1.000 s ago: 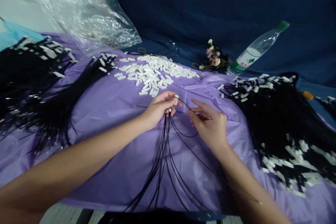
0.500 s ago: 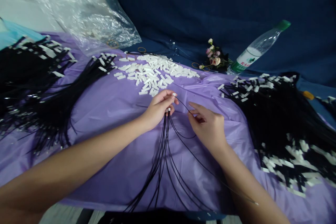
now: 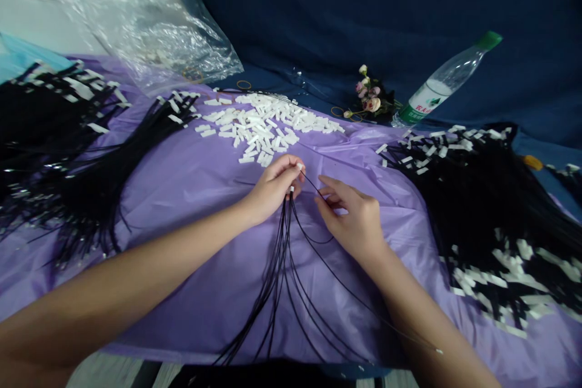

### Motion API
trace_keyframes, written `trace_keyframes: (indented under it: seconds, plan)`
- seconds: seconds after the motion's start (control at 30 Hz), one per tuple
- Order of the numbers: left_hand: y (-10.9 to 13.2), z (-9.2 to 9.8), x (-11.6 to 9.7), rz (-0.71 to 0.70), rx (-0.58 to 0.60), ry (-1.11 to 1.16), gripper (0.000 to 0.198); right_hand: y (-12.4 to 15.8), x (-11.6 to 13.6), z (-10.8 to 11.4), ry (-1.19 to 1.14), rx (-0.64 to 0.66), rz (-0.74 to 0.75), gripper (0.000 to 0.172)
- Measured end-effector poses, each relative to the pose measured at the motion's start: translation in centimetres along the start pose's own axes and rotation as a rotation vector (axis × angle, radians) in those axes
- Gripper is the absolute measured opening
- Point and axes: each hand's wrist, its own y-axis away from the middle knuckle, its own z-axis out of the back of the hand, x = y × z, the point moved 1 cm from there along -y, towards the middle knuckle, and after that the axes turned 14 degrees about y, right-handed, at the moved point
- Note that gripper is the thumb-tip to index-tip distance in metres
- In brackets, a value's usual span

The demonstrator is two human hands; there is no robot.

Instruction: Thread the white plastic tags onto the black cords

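Nearest: a fan of black cords (image 3: 286, 218) on the near side of the heap of white pieces (image 3: 266, 127), over a purple sheet (image 3: 159, 194). Lower ends get lost towards the sheet's near edge; overlap makes a count unreliable. One strand crosses the right forearm to a tiny pale tip (image 3: 439, 351), too small to identify.

Just short of the heap, left hand (image 3: 275, 188): thumb and finger clamped on a small white tag (image 3: 300, 167), partly covered. Lower fingers sit at a second tag (image 3: 291, 190) topping the fan; its rear is hidden.

Right hand (image 3: 350, 212), nearer than the heap and to its right: grip closed on a thin black cord (image 3: 310, 182) leading to the left hand's tag; exact contact tucked from sight.

Left of the heap, black bundles (image 3: 91, 182), cut off by the frame. Right of it, a dark mass (image 3: 482, 194), strands merging, also cut off.

Beyond the heap: clear bag (image 3: 150, 30) leftward, contents murky; flowers (image 3: 370, 100) and green-capped bottle (image 3: 427, 97) rightward. Farthest, dark blue cloth (image 3: 318, 6).
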Motion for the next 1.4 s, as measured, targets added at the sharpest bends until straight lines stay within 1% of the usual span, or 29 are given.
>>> trace_keyframes:
  seconds: [0.1, 0.23, 0.33, 0.43, 0.57, 0.77, 0.9, 1.03, 1.1, 1.17, 1.23, 1.27, 1.33, 1.4]
  plan:
    - [0.2, -0.1, 0.1, -0.019, 0.066, -0.111, 0.008, -0.4, 0.1, -0.6, -0.199, 0.04, -0.146, 0.034]
    - [0.4, -0.2, 0.4, -0.047, 0.161, -0.162, 0.011, -0.7, 0.4, -1.1, -0.363, 0.022, -0.244, 0.028]
    - [0.4, -0.1, 0.5, -0.014, 0.17, -0.128, 0.013, -0.7, 0.5, -1.0, -0.428, -0.006, -0.304, 0.025]
    - [0.3, 0.1, 0.5, 0.043, 0.156, -0.09, 0.015, -0.8, 0.4, -0.4, -0.515, -0.046, -0.375, 0.027]
    - [0.3, 0.2, 0.2, 0.091, 0.192, -0.074, 0.017, -1.1, 0.3, -0.1, -0.597, -0.051, -0.406, 0.033]
    - [0.4, -0.1, -0.1, 0.122, 0.221, -0.066, 0.019, -1.1, 0.2, -0.2, -0.565, -0.036, -0.403, 0.036]
    - [0.4, -0.1, -0.2, 0.135, 0.23, -0.062, 0.019, -0.9, 0.1, -0.2, -0.509, -0.066, -0.371, 0.037]
    - [0.5, -0.1, -0.3, 0.149, 0.244, -0.057, 0.017, -0.5, 0.1, -0.1, -0.312, -0.13, -0.283, 0.036]
    - [0.5, -0.1, -0.3, 0.163, 0.248, -0.049, 0.016, -0.4, 0.2, 0.1, -0.168, -0.189, -0.168, 0.032]
    - [0.5, -0.1, -0.3, 0.18, 0.253, -0.04, 0.015, -0.3, 0.2, 0.2, -0.01, -0.241, -0.018, 0.027]
    - [0.5, -0.1, -0.4, 0.195, 0.264, -0.023, 0.015, -0.3, 0.2, 0.2, 0.114, -0.27, 0.107, 0.025]
    - [0.5, -0.1, -0.4, 0.2, 0.269, -0.013, 0.015, -0.3, 0.2, 0.2, 0.151, -0.278, 0.145, 0.023]
    - [0.4, 0.0, -0.4, 0.209, 0.272, 0.004, 0.014, -0.3, 0.1, 0.1, 0.173, -0.28, 0.169, 0.019]
    - [0.4, 0.1, -0.4, 0.215, 0.269, 0.01, 0.012, -0.4, 0.1, -0.1, 0.136, -0.251, 0.143, 0.014]
